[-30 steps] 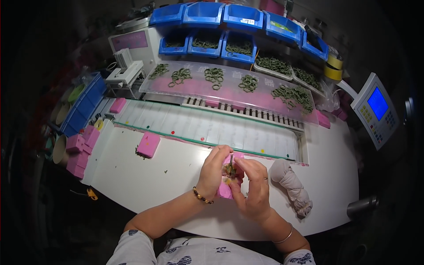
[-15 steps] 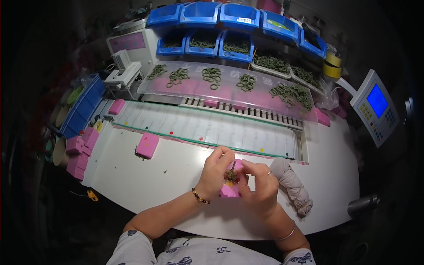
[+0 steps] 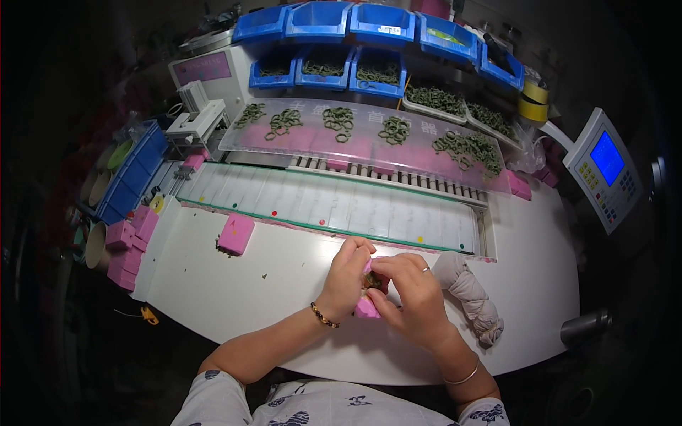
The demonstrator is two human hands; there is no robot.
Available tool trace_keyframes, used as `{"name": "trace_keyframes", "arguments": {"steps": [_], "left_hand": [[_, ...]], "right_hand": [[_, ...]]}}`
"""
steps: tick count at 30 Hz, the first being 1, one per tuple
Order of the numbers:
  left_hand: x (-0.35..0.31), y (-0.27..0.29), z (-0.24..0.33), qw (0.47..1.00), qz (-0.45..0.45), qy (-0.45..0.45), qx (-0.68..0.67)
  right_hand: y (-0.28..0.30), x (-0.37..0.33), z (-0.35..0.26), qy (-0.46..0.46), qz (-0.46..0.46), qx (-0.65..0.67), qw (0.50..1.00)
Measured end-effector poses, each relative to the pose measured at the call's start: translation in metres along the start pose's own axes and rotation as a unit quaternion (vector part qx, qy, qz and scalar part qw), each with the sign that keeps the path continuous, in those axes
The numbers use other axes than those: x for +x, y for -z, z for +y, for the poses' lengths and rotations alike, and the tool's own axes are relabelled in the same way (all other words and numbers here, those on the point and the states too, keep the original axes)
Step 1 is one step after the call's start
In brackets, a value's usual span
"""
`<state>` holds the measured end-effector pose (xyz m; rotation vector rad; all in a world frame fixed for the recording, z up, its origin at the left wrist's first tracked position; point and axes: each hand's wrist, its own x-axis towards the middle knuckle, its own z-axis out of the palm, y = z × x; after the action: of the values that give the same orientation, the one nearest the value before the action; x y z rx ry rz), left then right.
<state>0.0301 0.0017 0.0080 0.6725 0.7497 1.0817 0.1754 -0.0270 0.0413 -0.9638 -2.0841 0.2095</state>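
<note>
Just beyond the front edge of the white table, slightly right of centre, my left hand (image 3: 343,278) grips the far-left side of a pink block (image 3: 367,308) with its fingers closed. My right hand (image 3: 415,292) comes in from the right, thumb and fingers bent round a small dark green piece (image 3: 371,281) at the block's middle. The fingers hide most of that piece, so its shape cannot be made out. A second pink block (image 3: 236,234) lies on the table to the left, with green bits at its lower edge.
A rolled grey cloth (image 3: 469,299) lies right of my hands. Beyond them runs a white panelled strip (image 3: 334,206), then a translucent shelf (image 3: 305,145) bearing green rings. Blue bins (image 3: 321,67) stand behind. A keypad display (image 3: 605,170) stands right; stacked pink blocks (image 3: 128,255) sit left.
My right hand has shifted slightly left, its fingers now closing over the block. The dark green piece, which stood up between my hands, is mostly covered. At the far left, a pink block has moved toward the white machine.
</note>
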Motion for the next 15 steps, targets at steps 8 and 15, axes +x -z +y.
{"name": "trace_keyframes", "arguments": {"steps": [8,15], "left_hand": [[0.001,0.004,-0.003,0.996,-0.007,-0.029,0.078],[-0.002,0.000,0.004,0.991,-0.017,-0.034,0.130]], "right_hand": [[-0.004,-0.003,0.000,0.000,0.016,-0.048,0.999],[0.004,-0.012,0.017,-0.230,0.089,0.216,0.945]]}}
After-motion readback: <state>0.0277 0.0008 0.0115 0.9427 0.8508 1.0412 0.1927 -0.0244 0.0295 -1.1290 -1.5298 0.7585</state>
